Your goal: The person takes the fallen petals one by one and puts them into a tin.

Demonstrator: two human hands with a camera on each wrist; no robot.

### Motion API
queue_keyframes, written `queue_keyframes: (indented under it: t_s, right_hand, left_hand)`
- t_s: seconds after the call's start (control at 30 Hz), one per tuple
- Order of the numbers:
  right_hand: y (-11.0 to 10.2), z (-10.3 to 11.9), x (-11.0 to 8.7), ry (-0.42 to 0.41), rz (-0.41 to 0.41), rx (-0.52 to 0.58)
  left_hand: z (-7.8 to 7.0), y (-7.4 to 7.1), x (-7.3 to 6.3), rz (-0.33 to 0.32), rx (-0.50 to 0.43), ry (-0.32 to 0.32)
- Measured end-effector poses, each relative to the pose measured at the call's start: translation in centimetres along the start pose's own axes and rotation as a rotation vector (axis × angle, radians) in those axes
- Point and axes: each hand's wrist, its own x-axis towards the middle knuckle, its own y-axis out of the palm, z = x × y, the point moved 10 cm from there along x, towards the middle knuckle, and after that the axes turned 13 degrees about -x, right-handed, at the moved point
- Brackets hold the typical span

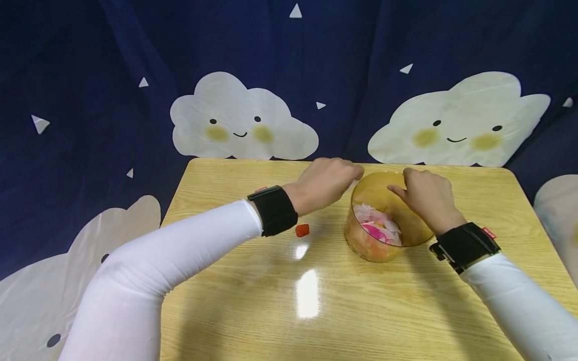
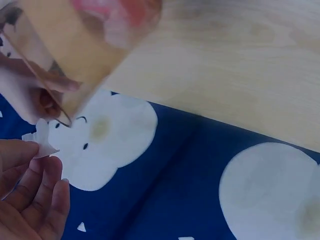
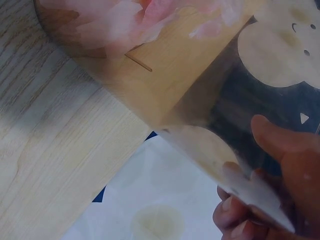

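A see-through amber bowl (image 1: 356,233) stands tilted on the table, with pink and white petal-like pieces (image 1: 381,230) inside. My right hand (image 1: 429,195) grips its far right rim, thumb inside the wall and fingers outside, as the right wrist view shows (image 3: 295,170). Just left of the bowl, my left hand (image 1: 325,183) is raised near the rim. Between thumb and fingertips it pinches a small, thin white petal-like piece (image 2: 44,142), clear in the left wrist view and mostly hidden by the hand from the head.
A small red piece (image 1: 302,230) lies on the wooden table (image 1: 253,306), left of the bowl. Behind the table's far edge hangs a dark blue curtain (image 1: 343,60) with white clouds and triangles.
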Motion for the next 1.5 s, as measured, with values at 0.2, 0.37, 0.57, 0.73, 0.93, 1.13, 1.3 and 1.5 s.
queue_keyframes:
  t_s: [0.2,0.37,0.57,0.73,0.93,1.13,1.3,1.5]
  right_hand:
    - [0.2,0.0,0.0,-0.001,0.015,0.001]
    - [0.2,0.0,0.0,-0.003,0.019,0.004]
    - [0.2,0.0,0.0,0.003,0.021,0.007]
    - [0.1,-0.2,0.0,0.006,0.020,0.011]
    - [-0.1,-0.3,0.0,0.004,0.017,-0.001]
    - [-0.4,-0.3,0.1,0.001,-0.008,-0.004]
    - [-0.3,-0.1,0.1,0.002,0.000,0.005]
    - [-0.1,0.0,0.0,0.004,0.000,-0.003]
  left_hand:
    - [-1.9,1.4,0.6,0.077,-0.021,0.020]
    - [-3.7,2.9,1.1,0.143,-0.032,0.060]
    - [-5.2,4.8,1.0,0.250,-0.078,0.125]
    - [-5.2,5.8,0.8,0.302,-0.147,0.119]
    - [-3.9,5.3,0.6,0.160,-0.150,0.111]
    - [1.6,4.1,-1.6,-0.139,-0.157,-0.010]
    - [6.9,7.7,-4.9,-0.071,-0.193,-0.226]
    - [8.6,13.6,-8.6,0.084,-0.117,-0.276]
